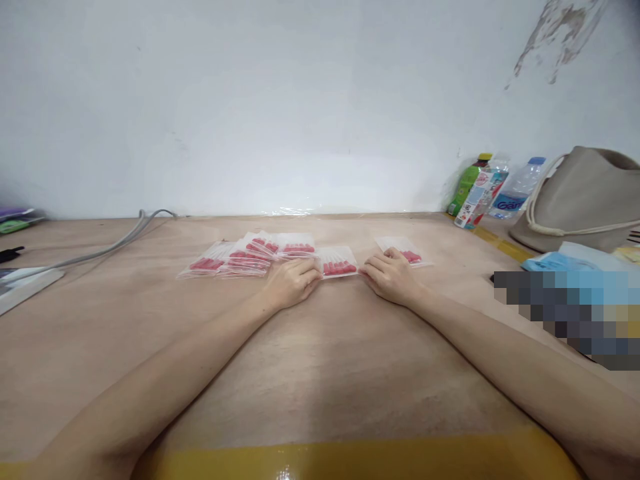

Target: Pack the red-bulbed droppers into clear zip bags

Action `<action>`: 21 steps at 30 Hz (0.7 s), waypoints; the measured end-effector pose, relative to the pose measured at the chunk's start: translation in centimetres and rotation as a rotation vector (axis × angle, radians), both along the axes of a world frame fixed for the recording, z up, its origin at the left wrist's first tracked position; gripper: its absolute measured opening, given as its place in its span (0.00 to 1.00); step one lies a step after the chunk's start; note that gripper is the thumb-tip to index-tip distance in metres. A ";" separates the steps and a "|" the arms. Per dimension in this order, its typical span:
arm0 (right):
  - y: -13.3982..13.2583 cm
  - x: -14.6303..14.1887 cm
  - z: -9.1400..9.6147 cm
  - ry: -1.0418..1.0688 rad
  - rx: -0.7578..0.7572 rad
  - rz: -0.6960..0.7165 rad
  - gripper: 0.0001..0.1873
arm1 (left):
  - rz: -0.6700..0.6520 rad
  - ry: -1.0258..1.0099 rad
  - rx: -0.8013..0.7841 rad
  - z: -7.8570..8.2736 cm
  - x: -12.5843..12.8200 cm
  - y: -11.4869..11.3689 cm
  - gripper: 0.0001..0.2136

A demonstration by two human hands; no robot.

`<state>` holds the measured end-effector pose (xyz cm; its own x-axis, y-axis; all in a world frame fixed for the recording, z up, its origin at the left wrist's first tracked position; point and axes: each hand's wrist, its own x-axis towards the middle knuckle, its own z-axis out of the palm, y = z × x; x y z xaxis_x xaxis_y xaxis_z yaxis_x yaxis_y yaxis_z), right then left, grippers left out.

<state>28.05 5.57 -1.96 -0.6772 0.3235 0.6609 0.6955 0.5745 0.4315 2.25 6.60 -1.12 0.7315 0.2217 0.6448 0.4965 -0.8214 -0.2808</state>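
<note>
A small see-through packet [339, 262] with a row of red-ended pieces lies on the table between my two hands. My left hand [294, 283] pinches its left edge, the fingers pressed together. At its right edge my right hand [391, 276] is also closed, fingertips on the corner. To the left, partly behind my left hand, several similar packets [247, 257] overlap in a loose pile. Another packet [411, 256] lies just behind my right hand, which covers part of it. What exactly the red-ended pieces are is too small to make out.
A grey cable [110, 248] runs across the left side of the wooden table [280, 373]. At the back right stand a green bottle [466, 190], a carton [481, 200], a water bottle [517, 190] and a grey bag [583, 193]. Yellow tape [310, 461] lines the front edge.
</note>
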 end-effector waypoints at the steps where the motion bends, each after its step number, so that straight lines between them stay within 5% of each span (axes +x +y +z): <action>1: 0.0 -0.1 0.0 0.000 -0.007 -0.022 0.13 | 0.007 0.001 -0.005 0.0 0.0 0.0 0.10; 8: -0.3 -0.8 0.0 0.036 -0.091 -0.185 0.16 | 0.042 -0.005 -0.033 -0.2 0.0 0.0 0.13; 15: -0.4 -1.9 0.0 0.089 -0.185 -0.089 0.10 | 0.064 -0.027 -0.057 -0.5 -0.1 0.2 0.12; 21: 0.4 -1.9 -0.3 0.137 -0.232 -0.258 0.10 | 0.188 -0.092 -0.040 0.0 -0.7 0.4 0.16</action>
